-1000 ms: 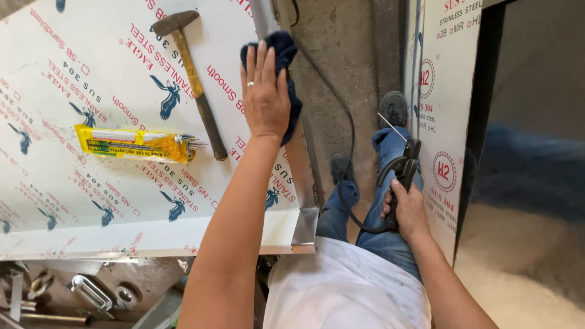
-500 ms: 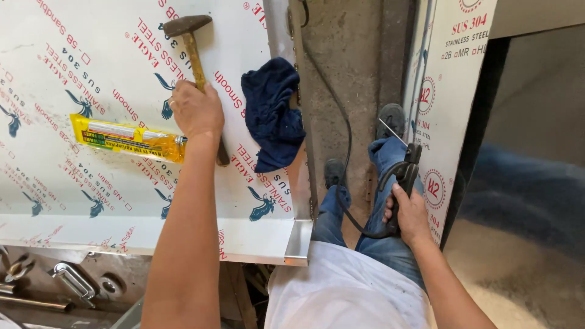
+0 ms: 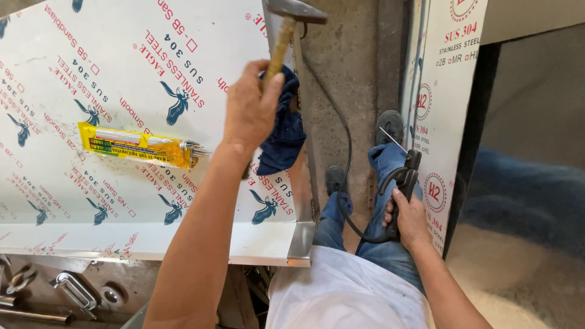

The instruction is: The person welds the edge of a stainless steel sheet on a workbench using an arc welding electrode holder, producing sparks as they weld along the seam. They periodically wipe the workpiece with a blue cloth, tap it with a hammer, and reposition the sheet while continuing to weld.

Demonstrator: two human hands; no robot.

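Wooden and pale, the handle of the hammer (image 3: 282, 38) runs up and slightly right out of the left hand (image 3: 251, 109), whose grip is closed full round the lower part of the shaft; the steel head sits at the top, lifted clear of the film-covered steel sheet (image 3: 122, 73) that serves as the table. So the long axis points away from the person, with the head on the far side of the grip. Just beside and under that hand lies a dark blue rag (image 3: 283, 131), near the sheet's right edge. Well to the left rests a yellow packet of rods (image 3: 137, 145), lying crosswise. The right hand (image 3: 409, 218) is low beside the knee, its grip closed on a black electrode holder (image 3: 407, 176) with a thin rod sticking up, well apart from the hammer.
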